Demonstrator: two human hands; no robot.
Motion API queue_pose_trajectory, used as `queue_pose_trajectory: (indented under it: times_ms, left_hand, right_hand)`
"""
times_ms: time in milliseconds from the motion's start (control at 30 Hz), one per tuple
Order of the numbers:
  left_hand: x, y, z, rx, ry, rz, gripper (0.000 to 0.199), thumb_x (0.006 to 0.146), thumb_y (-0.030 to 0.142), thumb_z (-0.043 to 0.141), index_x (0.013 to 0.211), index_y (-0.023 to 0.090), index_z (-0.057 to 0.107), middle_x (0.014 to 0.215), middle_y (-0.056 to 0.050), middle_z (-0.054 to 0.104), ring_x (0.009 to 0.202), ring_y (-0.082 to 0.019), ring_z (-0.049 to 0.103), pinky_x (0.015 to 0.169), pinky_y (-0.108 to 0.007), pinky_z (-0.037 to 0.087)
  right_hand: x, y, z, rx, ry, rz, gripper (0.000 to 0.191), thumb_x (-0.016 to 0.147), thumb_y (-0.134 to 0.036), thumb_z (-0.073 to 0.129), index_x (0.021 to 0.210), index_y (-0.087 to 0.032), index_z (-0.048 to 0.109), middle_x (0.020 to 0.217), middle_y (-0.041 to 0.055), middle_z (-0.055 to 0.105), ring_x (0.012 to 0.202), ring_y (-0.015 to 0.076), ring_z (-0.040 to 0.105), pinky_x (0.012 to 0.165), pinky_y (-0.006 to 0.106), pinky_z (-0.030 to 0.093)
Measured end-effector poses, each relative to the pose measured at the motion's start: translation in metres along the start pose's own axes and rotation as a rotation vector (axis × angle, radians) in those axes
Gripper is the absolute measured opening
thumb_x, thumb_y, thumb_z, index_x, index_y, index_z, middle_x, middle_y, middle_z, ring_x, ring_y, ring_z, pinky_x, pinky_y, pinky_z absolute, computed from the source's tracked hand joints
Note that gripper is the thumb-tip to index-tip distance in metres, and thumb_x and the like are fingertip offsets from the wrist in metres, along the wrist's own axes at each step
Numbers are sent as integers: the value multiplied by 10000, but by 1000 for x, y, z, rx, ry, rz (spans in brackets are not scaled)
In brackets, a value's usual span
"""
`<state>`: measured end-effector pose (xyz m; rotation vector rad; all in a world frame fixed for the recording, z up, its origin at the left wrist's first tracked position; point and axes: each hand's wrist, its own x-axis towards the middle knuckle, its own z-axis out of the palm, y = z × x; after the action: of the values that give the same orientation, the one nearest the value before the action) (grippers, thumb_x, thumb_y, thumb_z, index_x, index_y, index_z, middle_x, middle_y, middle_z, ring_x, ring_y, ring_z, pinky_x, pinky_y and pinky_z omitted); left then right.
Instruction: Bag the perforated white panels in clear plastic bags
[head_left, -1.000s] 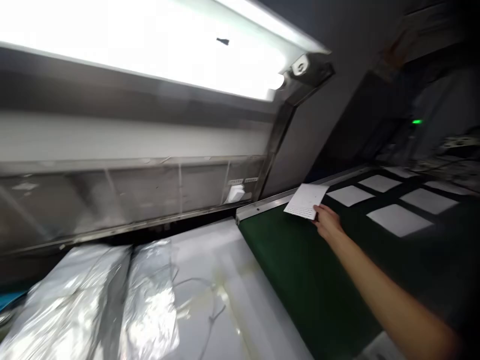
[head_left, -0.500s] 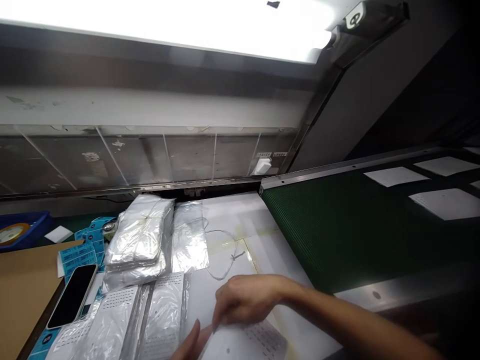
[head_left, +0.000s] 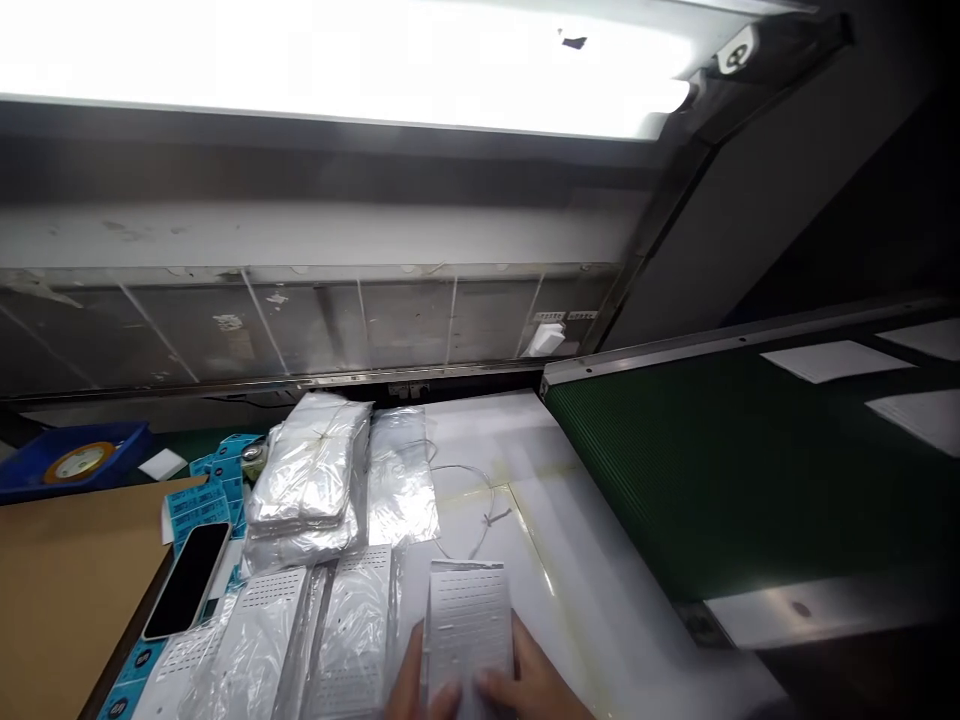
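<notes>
At the bottom centre I hold a white card with rows of small dark marks (head_left: 471, 615), upright between both hands; whether it is one card or a stack I cannot tell. My left hand (head_left: 411, 685) grips its left edge, thumb on the front. My right hand (head_left: 538, 682) closes on its right edge, thumb blurred across the lower face. Just left lie similar cards in clear plastic bags (head_left: 349, 630). Behind them is a tied pile of clear bags (head_left: 304, 465), and beside it a flat clear bag (head_left: 401, 480).
A green conveyor belt (head_left: 675, 470) on the right carries white sheets (head_left: 836, 360). A loop of thin string (head_left: 491, 495) lies on the white work surface (head_left: 487, 430). At left are a phone (head_left: 187, 580), blue label sheets (head_left: 199, 512), brown cardboard (head_left: 75, 570) and a blue tray (head_left: 127, 445) with tape.
My right hand has swung from across the card to its right edge, and the card now stands upright. The view has shifted slightly left. Sheets on the belt have moved right.
</notes>
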<state>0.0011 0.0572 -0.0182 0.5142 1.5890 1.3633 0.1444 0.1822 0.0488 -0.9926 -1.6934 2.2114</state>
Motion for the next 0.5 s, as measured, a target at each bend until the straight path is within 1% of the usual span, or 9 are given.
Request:
queue_pose_trajectory:
  times_ms: [67,133,167,233,300,333,433,500]
  left_hand:
    - [7,-7,13,160,-12,65,691,702,554,569,1274,202,406,1314,-114,527,1254,-305,428,1072,-416,311]
    - [12,-15,21,270,-23,122,559,755,528,512,1220,227,440,1286,-96,537,1219,-279,462,1038,-382,352]
    - [14,-18,23,302,-35,153,500,774,513,497,1187,235,458,1256,-88,550,1192,-265,482,1023,-368,366]
    - [17,-22,24,319,-91,211,415,795,492,482,1121,235,492,1180,-81,582,1131,-247,517,988,-351,390]
    - [19,-22,23,309,-143,239,391,798,490,483,1090,231,508,1122,-74,605,1074,-244,541,944,-349,414]
    - [19,-22,23,308,-153,231,383,797,493,487,1076,233,518,1099,-69,616,1048,-246,553,924,-352,425]
    - [21,-19,24,291,-161,177,371,787,499,512,1026,220,562,1036,-68,660,996,-257,582,910,-370,436]
    - [22,-19,26,199,-174,116,416,765,503,549,1039,190,574,1042,-89,679,1004,-272,593,924,-382,438]
  right_hand:
    - [2,12,-7,-182,53,-86,489,754,-381,633,1180,-205,468,1100,60,614,1021,243,570,922,368,423]
    - [3,23,-17,-401,132,-131,320,805,-360,568,1085,-224,491,1002,30,622,925,214,578,845,332,442]
    - [3,29,-22,-487,156,-148,279,820,-363,542,1058,-232,483,951,18,617,869,201,575,800,319,446]
    - [2,42,-30,-585,178,-175,269,837,-376,508,1064,-242,452,892,3,599,792,183,557,741,302,442]
    - [1,53,-34,-598,187,-179,289,836,-386,507,1080,-245,444,896,3,593,787,180,548,731,295,436]
    - [0,56,-36,-587,192,-173,288,832,-393,513,1072,-244,454,907,6,594,795,182,549,733,294,435]
    - [0,58,-37,-548,219,-147,283,802,-405,554,1020,-233,497,946,25,604,857,207,561,769,308,439]
    - [-1,54,-33,-510,238,-135,286,805,-409,548,1020,-227,497,978,40,616,908,223,576,803,323,448]
